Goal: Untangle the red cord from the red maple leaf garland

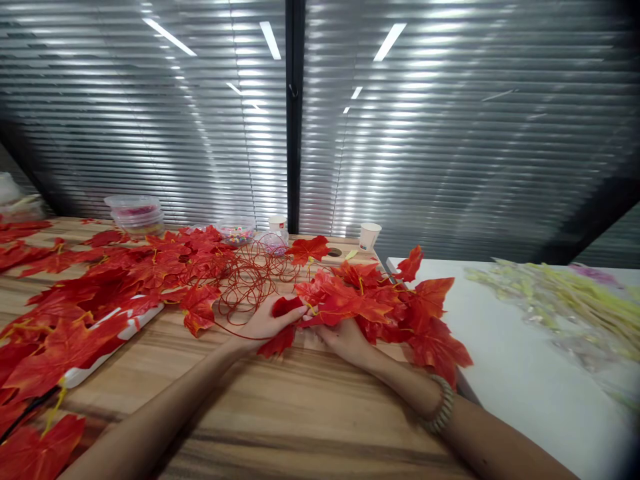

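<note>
My left hand (267, 325) is closed, fingers pinched on a red artificial maple leaf (278, 342) that hangs below them. A thin red cord (235, 331) runs across its wrist toward a loose tangle of cord (255, 270). Close beside it, my right hand (344, 339) is closed at the yellow stem of a leaf (327, 301), partly hidden under the foliage. The fingertips of both hands nearly meet. To the right, a bunch of red-orange maple leaves (430, 327) spreads over my right forearm and past the table edge.
Many red leaves (155, 267) cover the wooden table's (300, 427) left side, some over a white tray (95, 367). Behind stand stacked plastic tubs (135, 215), a bead container (237, 232) and paper cups (369, 236). A white table (525, 347) at right holds yellow strips (575, 300).
</note>
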`<state>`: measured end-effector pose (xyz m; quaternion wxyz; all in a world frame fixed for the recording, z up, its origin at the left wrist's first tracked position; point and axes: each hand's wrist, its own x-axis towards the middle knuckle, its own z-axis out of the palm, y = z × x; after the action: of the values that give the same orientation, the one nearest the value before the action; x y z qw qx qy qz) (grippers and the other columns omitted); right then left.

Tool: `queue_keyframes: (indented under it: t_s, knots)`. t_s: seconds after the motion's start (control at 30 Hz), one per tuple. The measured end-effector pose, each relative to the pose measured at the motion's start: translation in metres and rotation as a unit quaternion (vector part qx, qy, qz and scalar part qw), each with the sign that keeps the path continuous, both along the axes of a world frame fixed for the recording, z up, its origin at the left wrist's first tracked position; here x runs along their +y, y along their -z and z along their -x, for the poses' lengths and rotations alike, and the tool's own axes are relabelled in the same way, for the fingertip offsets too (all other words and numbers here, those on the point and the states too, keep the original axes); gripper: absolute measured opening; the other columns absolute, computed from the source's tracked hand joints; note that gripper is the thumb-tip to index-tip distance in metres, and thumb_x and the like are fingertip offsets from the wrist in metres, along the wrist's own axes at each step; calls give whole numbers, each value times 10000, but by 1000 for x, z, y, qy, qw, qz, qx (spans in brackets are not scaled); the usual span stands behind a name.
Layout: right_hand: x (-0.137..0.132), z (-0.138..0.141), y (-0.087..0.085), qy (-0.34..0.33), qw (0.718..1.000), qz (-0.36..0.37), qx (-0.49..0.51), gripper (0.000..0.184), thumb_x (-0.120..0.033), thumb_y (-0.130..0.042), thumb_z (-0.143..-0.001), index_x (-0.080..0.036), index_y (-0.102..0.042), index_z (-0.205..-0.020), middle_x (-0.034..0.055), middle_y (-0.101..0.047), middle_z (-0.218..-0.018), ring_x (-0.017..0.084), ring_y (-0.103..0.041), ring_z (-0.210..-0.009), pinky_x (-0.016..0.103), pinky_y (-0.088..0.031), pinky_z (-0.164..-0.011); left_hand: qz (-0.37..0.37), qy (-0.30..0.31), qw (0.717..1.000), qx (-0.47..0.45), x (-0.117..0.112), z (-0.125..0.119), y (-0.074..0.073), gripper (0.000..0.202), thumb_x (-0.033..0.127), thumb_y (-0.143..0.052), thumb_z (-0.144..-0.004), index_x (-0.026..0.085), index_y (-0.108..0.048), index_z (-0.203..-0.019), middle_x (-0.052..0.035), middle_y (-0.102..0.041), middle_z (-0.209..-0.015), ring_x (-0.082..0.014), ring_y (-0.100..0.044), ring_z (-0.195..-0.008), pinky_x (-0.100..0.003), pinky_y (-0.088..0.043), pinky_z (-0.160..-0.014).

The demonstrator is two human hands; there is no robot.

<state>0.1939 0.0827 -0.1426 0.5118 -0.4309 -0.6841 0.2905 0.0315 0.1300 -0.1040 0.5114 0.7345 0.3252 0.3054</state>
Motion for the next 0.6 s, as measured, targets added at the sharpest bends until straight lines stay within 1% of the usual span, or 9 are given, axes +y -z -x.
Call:
queue_keyframes:
  t_s: [0.1,0.2,0.27,0.37,0.43,0.53,0.6]
  knots:
    - [0,0,-2,-9,1000,2,-6,213,-372,-515,-789,-202,-631,-845,62,-668,-846,228,-605,-864,407,-471,-834,-32,-2,999,6,0,0,0,269,366,-589,-748,140,-600,-603,1,-589,-540,-124,-521,-544,-222,-403,-552]
    - [1,0,-2,-12,1000,4,-2,254,-420,-510,-783,-212,-634,-859,56,-661,-830,225,-595,-856,407,-468,-829,-42,-1,999,8,0,1,0,271,375,-575,-756,144,-615,-620,-12,-606,-556,-151,-554,-606,-226,-409,-563]
    - [0,1,-2,-22,1000,7,-1,274,-439,-491,-789,-212,-635,-843,56,-654,-803,217,-595,-823,402,-470,-817,-49,-1,999,7,0,0,0,268,379,-567,-761,142,-632,-655,-23,-633,-605,-156,-565,-635,-224,-413,-568]
    - [-1,2,-5,-26,1000,5,-11,291,-453,-474,-793,-210,-632,-806,49,-633,-725,201,-588,-721,387,-486,-760,-52,3,999,9,0,0,0,260,374,-555,-772,139,-653,-719,-35,-667,-695,-150,-572,-651,-222,-421,-581]
    - [-2,2,-7,-26,999,1,-22,299,-459,-464,-796,-210,-630,-798,44,-618,-686,189,-570,-649,373,-494,-706,-52,12,998,12,-1,0,-1,266,370,-540,-786,138,-659,-731,-38,-675,-715,-148,-577,-654,-224,-430,-601]
    - [-2,1,-8,-31,999,-3,-35,294,-445,-447,-812,-214,-629,-822,40,-615,-679,181,-562,-637,348,-493,-674,-68,16,997,11,-1,0,-1,276,369,-532,-793,135,-662,-727,-40,-679,-717,-149,-582,-662,-227,-437,-625]
    - [-2,1,-9,-35,999,-2,-37,284,-425,-441,-822,-217,-630,-862,40,-623,-699,178,-565,-656,334,-493,-669,-77,10,997,15,-1,1,-2,276,371,-533,-793,136,-666,-738,-36,-674,-692,-151,-580,-652,-225,-435,-609]
